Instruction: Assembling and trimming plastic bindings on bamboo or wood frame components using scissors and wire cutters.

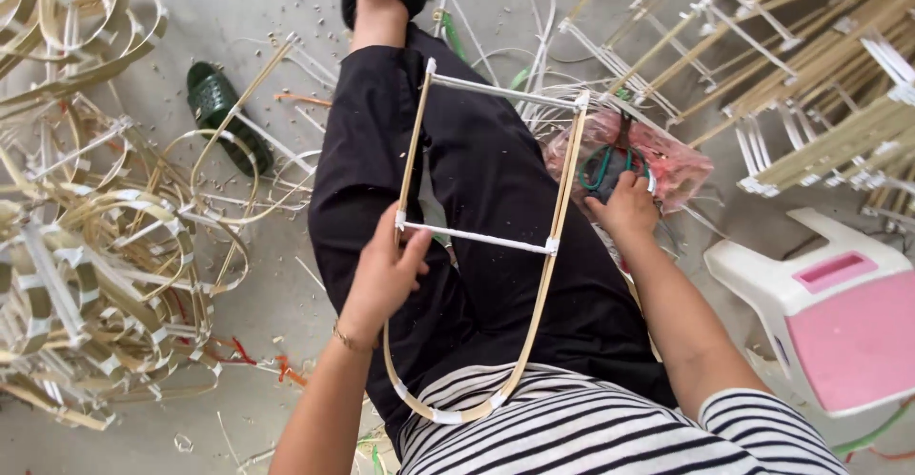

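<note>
Seated person, frame resting across the lap in black trousers [496, 180], centre of the frame. The bamboo frame [562, 199] is a U-shaped bent strip with two white-wrapped crossbars, the upper one near the knee, the lower one [477, 237] mid-thigh.

Left hand [386, 270] is closed around the left upright right at the lower crossbar joint, thumb pinching against the bar; it steadies the frame.

Right hand [624, 206] is off the frame, reaching into a red mesh bag [681, 165] just right of the thigh. Fingers curl down onto a tool with green handles [600, 165], likely scissors or pliers; whether it is actually gripped I cannot tell, fingertips are hidden.

Step in hand, as a judgement: the frame is held still while a tool or binding stuff is fetched from the bag. Next move would call for bringing it over to a joint while the left hand keeps the upright from twisting.

Around: finished bamboo frames [86, 275] piled at left, more frames [810, 65] at upper right, a green sandal [224, 113] on the floor upper left, a white-and-pink plastic stool [829, 303] at right, striped shirt [591, 427] at bottom.
</note>
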